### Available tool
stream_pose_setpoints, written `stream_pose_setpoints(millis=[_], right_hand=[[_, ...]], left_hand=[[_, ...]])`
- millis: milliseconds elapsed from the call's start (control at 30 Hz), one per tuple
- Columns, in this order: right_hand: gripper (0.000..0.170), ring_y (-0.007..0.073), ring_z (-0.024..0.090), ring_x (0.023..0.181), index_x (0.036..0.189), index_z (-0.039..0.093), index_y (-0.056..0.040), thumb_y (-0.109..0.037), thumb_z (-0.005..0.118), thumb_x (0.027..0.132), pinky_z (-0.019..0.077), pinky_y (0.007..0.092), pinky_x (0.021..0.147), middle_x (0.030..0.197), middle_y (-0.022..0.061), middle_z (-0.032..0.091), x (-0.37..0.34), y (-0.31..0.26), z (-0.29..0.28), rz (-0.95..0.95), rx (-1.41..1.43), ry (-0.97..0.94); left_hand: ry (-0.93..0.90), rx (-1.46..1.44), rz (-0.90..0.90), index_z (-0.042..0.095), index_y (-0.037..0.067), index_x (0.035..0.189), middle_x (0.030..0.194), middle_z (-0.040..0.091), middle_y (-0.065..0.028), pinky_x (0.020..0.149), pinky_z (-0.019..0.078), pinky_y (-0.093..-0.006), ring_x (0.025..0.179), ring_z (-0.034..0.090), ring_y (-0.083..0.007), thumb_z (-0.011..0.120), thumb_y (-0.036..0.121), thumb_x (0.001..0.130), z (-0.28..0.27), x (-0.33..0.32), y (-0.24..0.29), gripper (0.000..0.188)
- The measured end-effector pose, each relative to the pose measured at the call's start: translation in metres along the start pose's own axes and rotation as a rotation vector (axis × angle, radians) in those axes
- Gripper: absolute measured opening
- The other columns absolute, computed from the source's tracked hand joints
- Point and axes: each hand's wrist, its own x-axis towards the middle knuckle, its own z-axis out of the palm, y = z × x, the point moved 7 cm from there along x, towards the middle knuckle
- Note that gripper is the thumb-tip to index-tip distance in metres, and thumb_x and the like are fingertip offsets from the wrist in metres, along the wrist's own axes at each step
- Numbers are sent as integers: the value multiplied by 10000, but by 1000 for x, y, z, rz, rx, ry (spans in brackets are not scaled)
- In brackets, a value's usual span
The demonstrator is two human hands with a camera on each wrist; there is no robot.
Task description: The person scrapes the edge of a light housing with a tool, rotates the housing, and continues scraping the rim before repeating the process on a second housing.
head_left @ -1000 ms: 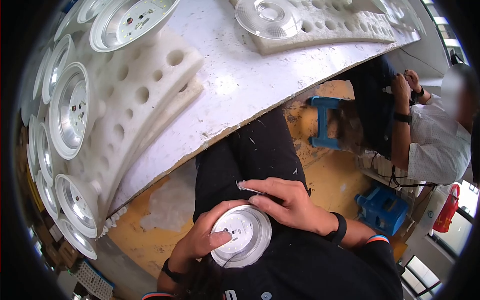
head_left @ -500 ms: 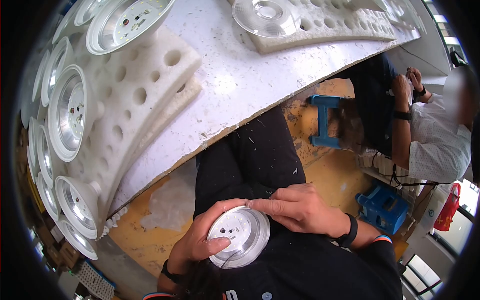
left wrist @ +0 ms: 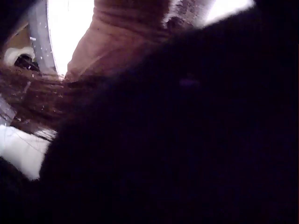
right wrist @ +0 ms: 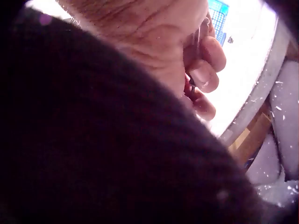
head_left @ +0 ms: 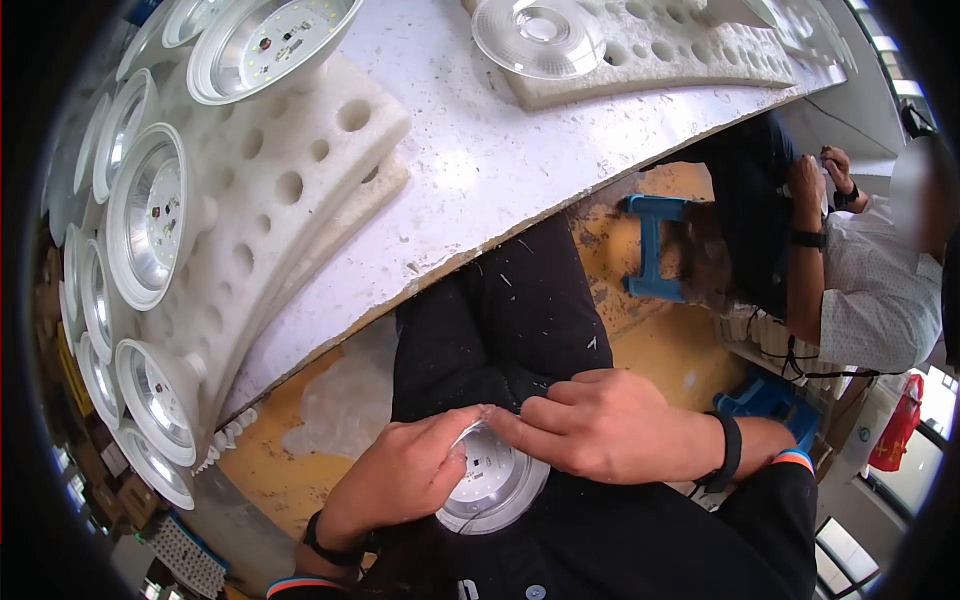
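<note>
Stretching across the far side, the white bench [head_left: 450, 160] carries a holed foam block [head_left: 312, 125] at left, bearing silver lamps [head_left: 153, 215]. Near centre, the right hand [head_left: 610, 425] has its fingertips beside those of the left hand [head_left: 400, 470]; whether its grip pinches anything, I cannot tell. The left grip holds the round lamp [head_left: 490, 485], face up, by its left edge.

Curled fingers [right wrist: 204, 77] show against a glaring white tabletop [right wrist: 245, 58], grey-edged.

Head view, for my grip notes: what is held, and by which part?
The lamp, by its rim, in the left hand; whether the right hand grips anything is unclear.
</note>
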Motion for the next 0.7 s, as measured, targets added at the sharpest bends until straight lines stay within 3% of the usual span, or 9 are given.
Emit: stream_pose_setpoints(millis=[100, 167, 300, 533, 700], right_hand=[[368, 166, 594, 614, 1099, 630, -6, -131, 604, 753, 487, 290, 549, 763, 31, 555, 2, -1, 6, -90, 81, 85], [514, 123, 578, 608, 1200, 622, -39, -146, 638, 698, 462, 270, 503, 719, -8, 495, 0, 1, 8, -101, 61, 113], [498, 145, 581, 588, 1202, 621, -56, -135, 647, 711, 461, 286, 486, 697, -2, 497, -16, 14, 3, 71, 31, 12], [458, 152, 579, 574, 1156, 633, -59, -127, 667, 705, 471, 298, 484, 689, 2, 503, -1, 3, 6, -34, 35, 126], [409, 168, 588, 599, 1139, 613, -55, -113, 646, 735, 486, 309, 510, 724, 17, 515, -15, 16, 5, 52, 84, 71]], left_hand=[[11, -17, 11, 554, -17, 1236, 1072, 666, -230, 795, 558, -417, 926, 675, -383, 549, 0, 813, -1, -1, -2, 423], [-2, -54, 11, 558, -10, 1238, 1060, 672, -226, 781, 559, -405, 919, 680, -378, 544, -1, 822, -1, -1, -4, 417], [26, -105, -23, 566, 9, 1240, 1037, 681, -217, 773, 557, -395, 905, 686, -372, 541, 4, 832, -1, -2, -10, 409], [7, -93, -40, 569, 29, 1254, 987, 688, -211, 755, 551, -383, 876, 692, -364, 536, 24, 848, 0, 1, -12, 407], [-12, -170, -16, 566, 28, 1257, 974, 687, -217, 755, 547, -382, 873, 694, -357, 536, 45, 851, 2, 6, -7, 408]])
